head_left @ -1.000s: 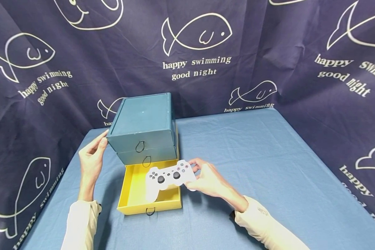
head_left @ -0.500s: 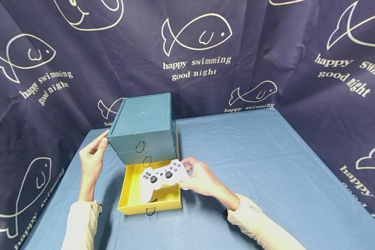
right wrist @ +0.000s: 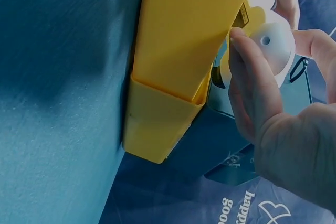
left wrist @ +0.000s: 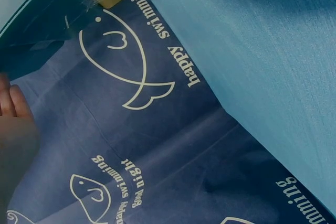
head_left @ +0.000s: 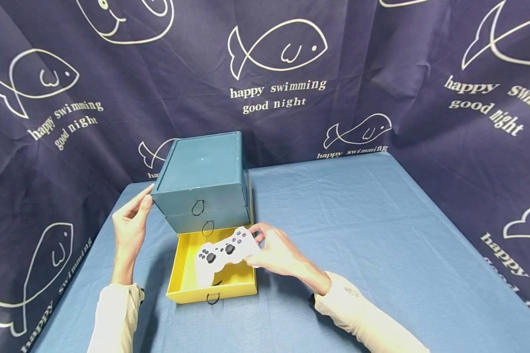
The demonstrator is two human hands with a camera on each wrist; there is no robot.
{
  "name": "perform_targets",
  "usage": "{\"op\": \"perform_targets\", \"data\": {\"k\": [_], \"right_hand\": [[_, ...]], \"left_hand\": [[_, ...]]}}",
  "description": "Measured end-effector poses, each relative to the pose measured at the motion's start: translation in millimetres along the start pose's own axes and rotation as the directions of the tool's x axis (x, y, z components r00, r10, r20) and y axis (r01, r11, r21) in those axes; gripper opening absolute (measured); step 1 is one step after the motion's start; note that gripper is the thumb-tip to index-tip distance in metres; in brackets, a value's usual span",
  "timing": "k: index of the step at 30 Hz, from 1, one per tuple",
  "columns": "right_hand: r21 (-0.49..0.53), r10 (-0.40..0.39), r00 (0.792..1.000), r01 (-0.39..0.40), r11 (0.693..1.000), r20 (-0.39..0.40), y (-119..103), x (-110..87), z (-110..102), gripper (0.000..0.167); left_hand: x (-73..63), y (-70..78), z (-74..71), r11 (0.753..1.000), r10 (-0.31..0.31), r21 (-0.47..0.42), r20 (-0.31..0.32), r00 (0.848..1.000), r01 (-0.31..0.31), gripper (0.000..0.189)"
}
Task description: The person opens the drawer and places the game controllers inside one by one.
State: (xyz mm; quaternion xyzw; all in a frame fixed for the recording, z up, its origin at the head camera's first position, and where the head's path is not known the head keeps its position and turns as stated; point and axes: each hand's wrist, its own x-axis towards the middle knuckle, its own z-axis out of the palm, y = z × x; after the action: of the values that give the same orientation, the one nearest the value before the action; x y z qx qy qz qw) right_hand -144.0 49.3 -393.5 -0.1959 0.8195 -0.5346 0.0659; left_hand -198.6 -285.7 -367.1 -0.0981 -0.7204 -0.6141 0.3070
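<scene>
A white game controller [head_left: 218,261] with two black thumbsticks is tilted over the pulled-out yellow drawer [head_left: 186,295]. My right hand [head_left: 277,251] grips its right end, thumb on the near side and fingers on the far side. In the right wrist view the controller [right wrist: 281,51] sits between thumb and fingers, above the drawer's side wall [right wrist: 184,30]. My left hand [head_left: 129,225] touches the front left corner of the teal drawer unit [head_left: 198,164] with extended fingers and thumb. Only part of the left hand [left wrist: 18,145] shows in the left wrist view.
Two teal drawer fronts with black loop pulls [head_left: 198,208] stand above the yellow drawer. A small dark mark [head_left: 218,283] shows inside that drawer. Blue cloth [head_left: 335,220] covers the table, and a navy fish-print curtain [head_left: 278,127] hangs behind it.
My right hand has carried the controller left, further over the yellow drawer, and its left end now tilts lower. The left hand has stayed at the unit's corner.
</scene>
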Motion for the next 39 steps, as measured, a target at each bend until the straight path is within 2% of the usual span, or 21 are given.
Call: {"op": "perform_targets", "data": {"k": [13,19,27,39], "right_hand": [[-0.101,-0.030,0.999,0.033,0.994,0.025,-4,6.4,8,0.049],[-0.114,-0.032,0.998,0.037,0.993,0.047,-6,8.6,8,0.048],[-0.141,-0.036,0.997,0.045,0.989,0.066,-6,12.5,9,0.048],[-0.175,-0.078,0.993,0.092,0.980,0.089,-2,15.9,9,0.047]], "left_hand": [[-0.6,1.5,0.9,1.000,-0.002,-0.002,-0.005,1.000,0.002,0.030],[-0.2,1.5,0.7,0.999,0.004,-0.036,-0.007,1.000,-0.004,0.029],[-1.3,1.1,0.2,1.000,-0.001,0.012,-0.004,1.000,0.001,0.030],[-0.4,1.3,1.1,1.000,0.004,-0.029,0.005,1.000,-0.004,0.030]]}}
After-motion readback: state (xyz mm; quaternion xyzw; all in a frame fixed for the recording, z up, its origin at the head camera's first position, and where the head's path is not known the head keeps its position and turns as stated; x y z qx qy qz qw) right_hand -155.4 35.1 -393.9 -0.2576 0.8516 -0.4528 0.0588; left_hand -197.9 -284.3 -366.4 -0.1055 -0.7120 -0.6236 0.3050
